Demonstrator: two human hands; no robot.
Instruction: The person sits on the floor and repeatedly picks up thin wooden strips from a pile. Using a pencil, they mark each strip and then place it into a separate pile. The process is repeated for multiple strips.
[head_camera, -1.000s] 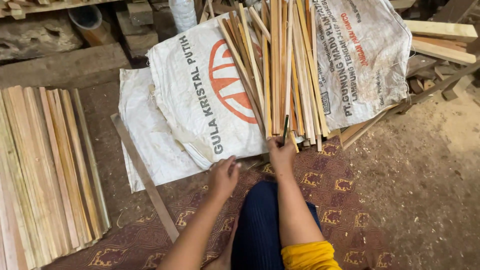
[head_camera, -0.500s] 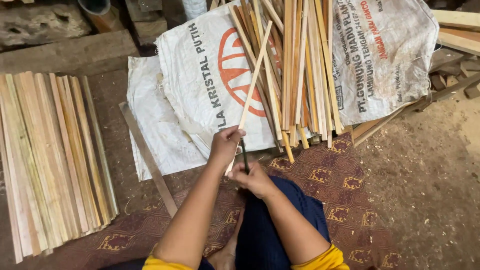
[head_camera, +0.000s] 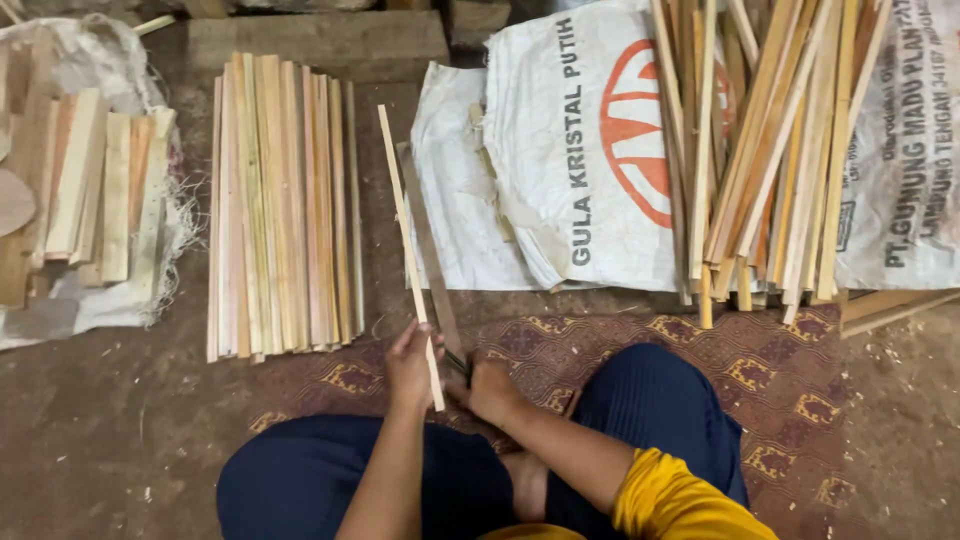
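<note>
Sacks come first: a big white woven sack (head_camera: 560, 190) lies flat at far centre, bearing a loose heap of long wood strips (head_camera: 760, 170); another at far left (head_camera: 110, 300) holds shorter offcuts (head_camera: 90, 190). Between them a tidy stack of slats (head_camera: 283, 205) rests on the dirt. Near the knees, the left hand (head_camera: 412, 365) is clamped on one thin strip (head_camera: 405, 240), which angles away from the person. The right hand (head_camera: 492, 385) is closed on a dark tool (head_camera: 455, 362), probably a blade. Working well here likely means gripping close to the cut and pushing away from the fingers.
</note>
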